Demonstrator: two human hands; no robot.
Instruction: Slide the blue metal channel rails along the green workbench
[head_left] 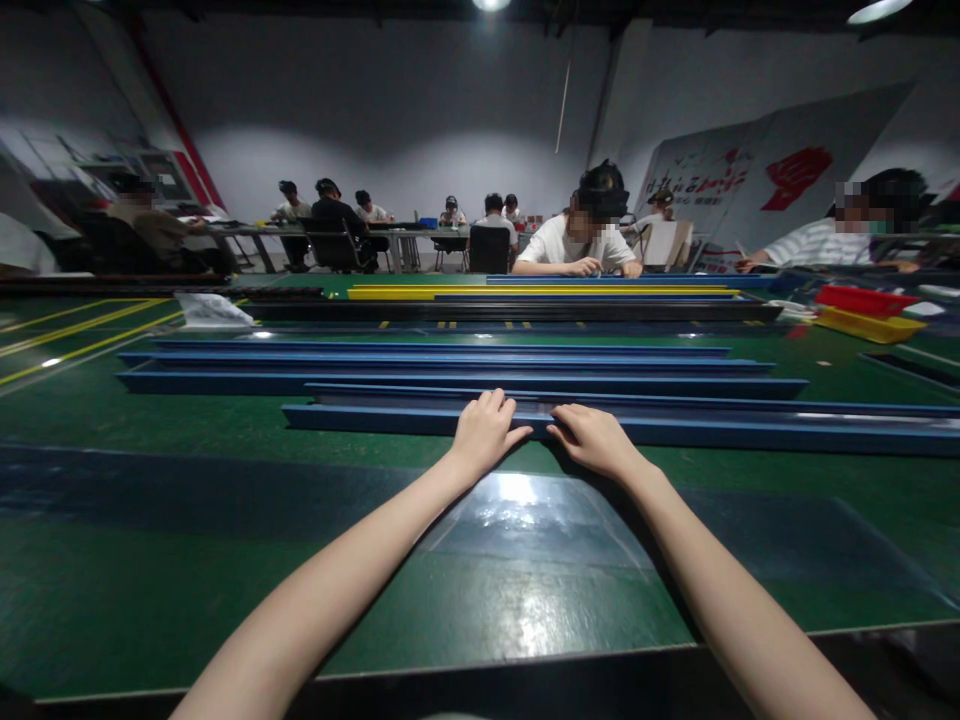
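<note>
A long blue channel rail (pixel 375 418) lies crosswise in front of me on the green table. My left hand (pixel 486 430) grips it, with the fingers over the top into the trough and the thumb along the near wall. To the right, my right hand (pixel 596 438) holds the same rail in a similar way, its fingertips partly hidden. A short gap parts the two hands. Behind this rail lie several more blue channel rails (pixel 225 382), side by side. Nearer to me, a clear plastic strip (pixel 225 500) is spread flat on the table, under my forearms.
The green table (pixel 150 620) has its front edge close to me. Farther back lie a yellow rail (pixel 420 293), a black rail (pixel 525 311) and a crumpled plastic bag (pixel 214 311). Red (pixel 862 299) and yellow bins (pixel 870 325) stand at right. A person (pixel 577 240) works opposite.
</note>
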